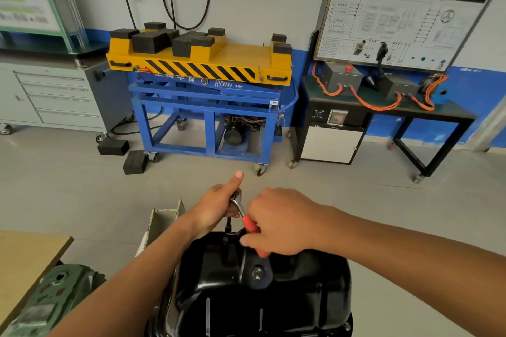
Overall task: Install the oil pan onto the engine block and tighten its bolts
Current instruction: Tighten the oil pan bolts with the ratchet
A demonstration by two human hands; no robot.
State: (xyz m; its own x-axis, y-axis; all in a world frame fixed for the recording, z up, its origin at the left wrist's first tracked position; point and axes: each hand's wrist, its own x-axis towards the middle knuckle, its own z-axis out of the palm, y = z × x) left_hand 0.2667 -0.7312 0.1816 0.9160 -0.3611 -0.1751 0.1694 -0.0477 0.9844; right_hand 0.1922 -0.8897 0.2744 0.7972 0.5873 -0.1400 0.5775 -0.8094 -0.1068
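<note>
A glossy black oil pan [287,301] fills the lower middle of the head view, bottom up, with a drain plug [258,273] on its sloped face. A ratchet wrench [241,206] with a red handle stands over the pan's far edge, its black socket [227,226] pointing down at the rim. My left hand [216,208] grips the ratchet head, thumb stuck up. My right hand [282,223] is curled round the red handle. The bolt under the socket is hidden.
A pale metal bracket [161,220] rises just left of the pan. A green engine part [52,301] and a wooden tabletop [24,257] lie at the lower left. Across the grey floor stand a blue and yellow lift cart [202,96], a drawer cabinet [54,96] and a trainer bench [383,107].
</note>
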